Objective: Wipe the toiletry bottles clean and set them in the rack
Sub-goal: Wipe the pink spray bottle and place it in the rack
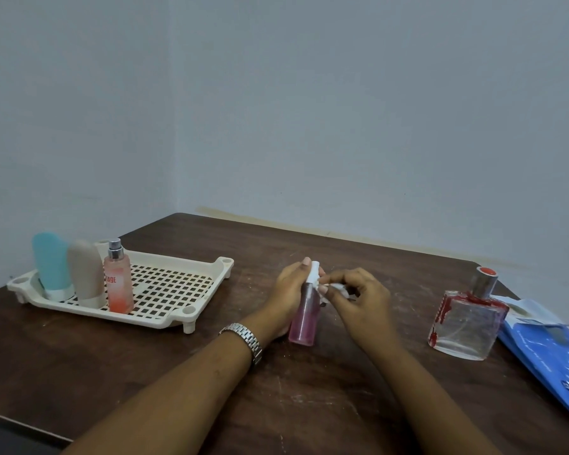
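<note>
Head view: a small pink translucent spray bottle (304,315), upright and well right of the cream perforated plastic rack (178,290), is gripped by the curled left hand (288,292), a white wipe (338,288) is pinched at its nozzle by the right hand (362,300), and accidental spraying is risked if the nozzle is pressed.

Table (309,405): dark brown wood, surface scratched, pale scuffs scattered. Cream perforated rack (178,287) stood on short feet at left side. Well right of rack, square glass bottle (467,326) stood upright, red smears seen on shoulder and left edge, silver cap topped red. Farther right of rack, just beside that bottle, blue packet (552,353) laid flat, white flap at far end. Between rack and glass bottle, pink spray bottle (304,320) held near-upright; base contact with tabletop not discernible.
</note>
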Demonstrator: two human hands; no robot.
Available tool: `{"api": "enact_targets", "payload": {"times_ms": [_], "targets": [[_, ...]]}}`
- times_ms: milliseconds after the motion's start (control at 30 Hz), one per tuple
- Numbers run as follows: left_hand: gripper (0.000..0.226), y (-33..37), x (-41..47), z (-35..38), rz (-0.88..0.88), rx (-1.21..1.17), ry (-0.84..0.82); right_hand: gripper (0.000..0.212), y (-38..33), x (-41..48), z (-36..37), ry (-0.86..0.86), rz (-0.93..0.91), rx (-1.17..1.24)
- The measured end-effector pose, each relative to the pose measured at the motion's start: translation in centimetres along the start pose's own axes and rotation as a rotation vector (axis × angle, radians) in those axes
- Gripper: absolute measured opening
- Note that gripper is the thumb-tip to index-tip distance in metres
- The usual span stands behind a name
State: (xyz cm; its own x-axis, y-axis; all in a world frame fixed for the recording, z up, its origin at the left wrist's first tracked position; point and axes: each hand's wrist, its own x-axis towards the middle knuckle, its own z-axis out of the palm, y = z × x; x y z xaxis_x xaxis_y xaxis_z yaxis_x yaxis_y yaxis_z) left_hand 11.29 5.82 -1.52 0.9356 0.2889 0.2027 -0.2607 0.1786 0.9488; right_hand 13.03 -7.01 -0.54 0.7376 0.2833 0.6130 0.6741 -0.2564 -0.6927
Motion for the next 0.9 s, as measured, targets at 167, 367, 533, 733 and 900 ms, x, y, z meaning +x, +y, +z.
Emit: {"api": "enact_targets", "payload": {"times_ms": [167,367,533,733,900], "targets": [[0.034,0.0,0.1,0.0,-0.016,-0.095,0.066,0.019,-0.1,-0.2,0.2,-0.085,-0.021,-0.005],[0.04,0.4,1.0,-1.1,-0.011,-0.174,0.21,0.027,-0.5,-0.8,0.5,-0.385,-0.046,-0.094],[0.022,0.5,0.8,-1.2,-0.015,-0.131,0.102,0.023,-0.4,-0.7,0.3,-0.411,-0.042,-0.088],[0.021,0.4,0.2,-0.6,-0.108,-0.206,-0.111,0.012,0.2,-0.2,0.1,-0.128,-0.004,0.088],[0.025,-0.1,0.1,0.1,-0.141,-0.261,-0.13,0.009,0.5,0.1,0.0,-0.045,0.062,0.25]]}}
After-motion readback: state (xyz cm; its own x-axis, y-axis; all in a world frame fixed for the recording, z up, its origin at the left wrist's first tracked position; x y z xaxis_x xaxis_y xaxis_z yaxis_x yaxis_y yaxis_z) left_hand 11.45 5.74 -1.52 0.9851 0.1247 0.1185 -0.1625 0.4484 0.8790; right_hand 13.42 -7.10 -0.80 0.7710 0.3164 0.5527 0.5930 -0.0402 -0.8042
